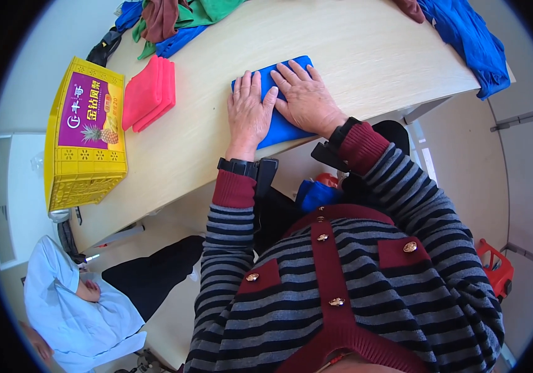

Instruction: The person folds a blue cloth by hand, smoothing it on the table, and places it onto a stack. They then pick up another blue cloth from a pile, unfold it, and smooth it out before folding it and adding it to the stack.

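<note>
A folded blue cloth [272, 129] lies flat near the front edge of the table. My left hand [249, 114] rests on its left part, palm down, with the fingers stretched out. On its right part lies my right hand [307, 99], also flat, fingers spread and pointing up and to the left. The two thumbs almost meet in the middle of the cloth. Neither hand grips anything. Both palms hide much of the cloth's surface. Further left sits a small stack of folded pink-red cloths [149, 93].
A yellow plastic crate [86, 174] stands at the table's left edge. Loose green, brown and blue cloths [176, 22] are heaped at the far left. Another blue cloth [468, 46] hangs over the right corner. A person in light blue [83, 311] sits at lower left.
</note>
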Motion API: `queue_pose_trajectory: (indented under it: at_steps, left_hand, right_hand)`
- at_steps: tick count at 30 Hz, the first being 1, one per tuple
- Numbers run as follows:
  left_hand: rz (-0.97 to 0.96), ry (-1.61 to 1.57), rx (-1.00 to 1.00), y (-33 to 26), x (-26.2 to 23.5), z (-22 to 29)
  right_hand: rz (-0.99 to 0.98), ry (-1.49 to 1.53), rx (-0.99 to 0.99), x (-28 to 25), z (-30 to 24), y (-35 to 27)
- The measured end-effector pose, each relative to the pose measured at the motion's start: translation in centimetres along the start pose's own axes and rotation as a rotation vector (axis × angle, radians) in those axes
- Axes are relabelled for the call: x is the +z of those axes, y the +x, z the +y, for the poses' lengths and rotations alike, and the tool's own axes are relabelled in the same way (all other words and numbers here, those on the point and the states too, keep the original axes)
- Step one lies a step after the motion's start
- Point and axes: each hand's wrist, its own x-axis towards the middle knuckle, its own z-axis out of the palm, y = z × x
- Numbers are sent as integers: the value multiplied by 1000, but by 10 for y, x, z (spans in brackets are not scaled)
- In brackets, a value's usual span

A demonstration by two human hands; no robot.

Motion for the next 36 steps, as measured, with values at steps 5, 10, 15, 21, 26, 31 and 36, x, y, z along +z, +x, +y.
queue_pose_trajectory:
  at_steps: [5,10,15,21,26,31,36]
  left_hand:
    - [-31,37,-75,-4,-4,0]
    - [-30,72,-121,-18,-5,-9]
    - [-44,101,-200,-36,-8,-18]
    - [-36,130,-218,-54,-13,-22]
    - [89,191,-195,-71,-13,-29]
    - [243,-46,-1,-90,-62,24]
    - [-404,-1334,415,-98,-169,143]
  right_hand:
    - [14,-2,6,-1,1,-4]
    - [9,-15,28,-3,2,-11]
    - [-3,-23,40,-5,6,-20]
    - [-24,-56,37,-12,6,-31]
    - [-25,-39,29,-23,6,-38]
    - [29,13,-14,-28,10,-49]
    - [162,83,-218,-15,2,-38]
